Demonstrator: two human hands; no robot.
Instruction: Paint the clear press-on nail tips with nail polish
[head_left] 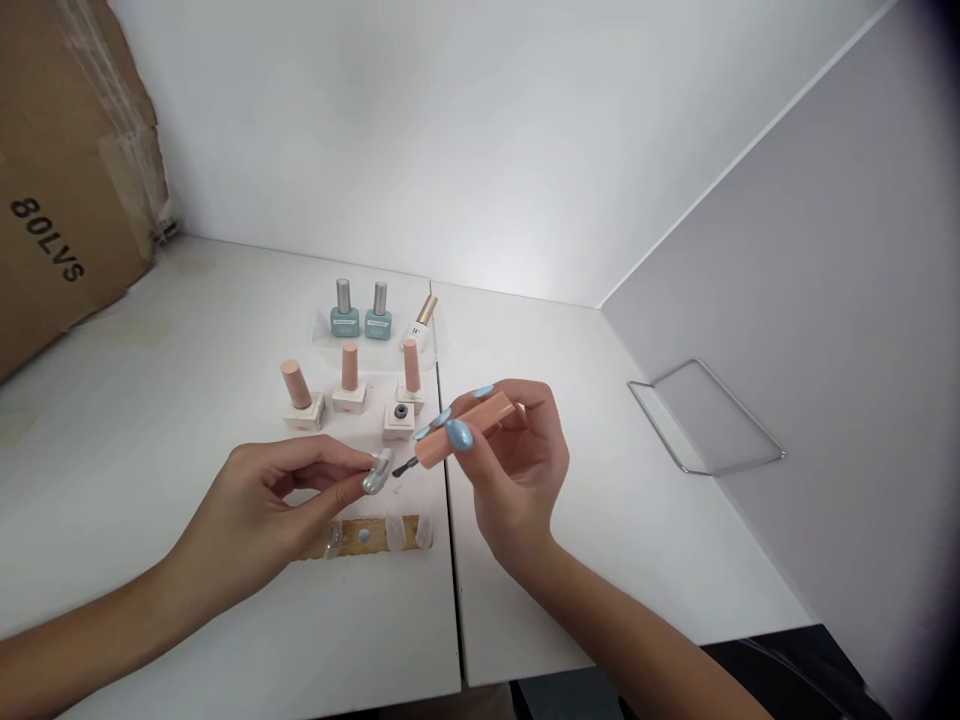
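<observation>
Between the thumb and fingers of my left hand (262, 495) is a clear false nail (377, 474) with a shiny, greyish surface. My right hand (517, 480) grips the peach cap of a nail polish brush (472, 428). Its dark bristle tip points left, a small gap from the nail. Just beyond, an uncapped white polish bottle (398, 421) shows its dark round mouth. Below my hands lies a wooden strip (375, 536) with several clear nails and a pale blue dot; my left hand hides its left end.
Several capped white bottles with peach caps (349, 378) stand behind the open one. Farther back, two teal bottles (345, 312) and a gold-capped bottle (420, 322) sit in a clear tray. A cardboard box (67, 180) is at left, a metal wire frame (705, 415) at right.
</observation>
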